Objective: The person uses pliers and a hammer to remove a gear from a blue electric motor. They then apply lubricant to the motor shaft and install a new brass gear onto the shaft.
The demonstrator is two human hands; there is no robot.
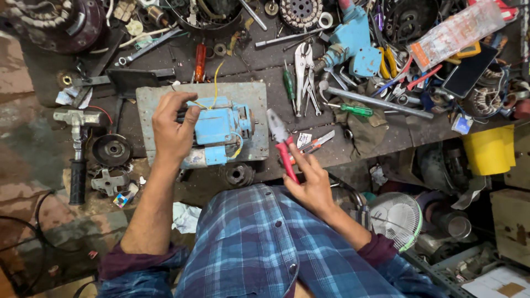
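left hand (172, 129) clamped over the near end of a small blue electric motor (221, 129), fingers curled on its top, thumb side toward the yellow wires (214, 83) looping out at 12 o'clock. motor lying on its side on a grey metal plate (254, 94), roughly centre of the workbench (265, 60). right hand (312, 182) closed round the red handles of a pair of pliers (281, 144), jaws pointing up toward 11 o'clock, tip just beside the motor's shaft end at 3 o'clock of it, whether touching cannot be told. at 1 o'clock of the motor, locking pliers (303, 72) and a green-handled screwdriver (289, 84) lying side by side. farther out at 2 o'clock, a blue power tool body (353, 44). at 9 o'clock of the plate, a dark round pulley (112, 149) and a black-gripped tool (77, 176). at 4 o'clock, below the bench, a small white fan (395, 218); a yellow container (490, 150) at 3 o'clock. blue plaid shirt (254, 248) filling the 6 o'clock edge.
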